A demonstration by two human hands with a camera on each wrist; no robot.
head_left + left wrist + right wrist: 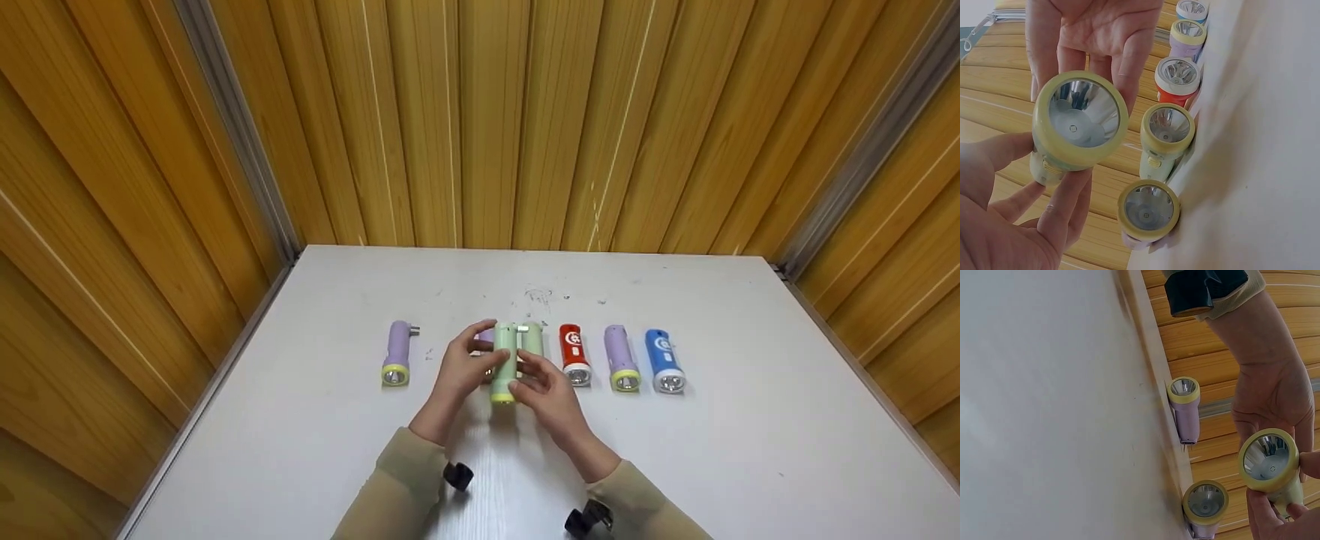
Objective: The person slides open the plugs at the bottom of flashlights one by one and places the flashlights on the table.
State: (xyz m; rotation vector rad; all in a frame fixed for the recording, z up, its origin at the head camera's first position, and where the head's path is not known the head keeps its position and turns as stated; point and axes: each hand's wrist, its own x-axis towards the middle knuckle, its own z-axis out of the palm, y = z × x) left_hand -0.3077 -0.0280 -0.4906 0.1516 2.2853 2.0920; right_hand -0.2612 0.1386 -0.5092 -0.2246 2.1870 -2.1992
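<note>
A pale green flashlight [505,339] with a yellow head ring is held up off the white table, its lens end towards the person. Metal plug prongs stick out at its far end in the head view. My left hand [459,367] grips it from the left, thumb and fingers around the body. From the other side my right hand [553,399] holds it with thumb and fingers near the yellow ring. Behind the hands lie a second green flashlight [532,339] and a mostly hidden purple flashlight [1148,212].
On the white table [337,450] a purple flashlight [397,349] with its prongs out lies at the left. To the right, in a row, lie a red flashlight [571,345], another purple flashlight [619,351] and a blue flashlight [663,356]. Wood-patterned walls [487,127] enclose the table.
</note>
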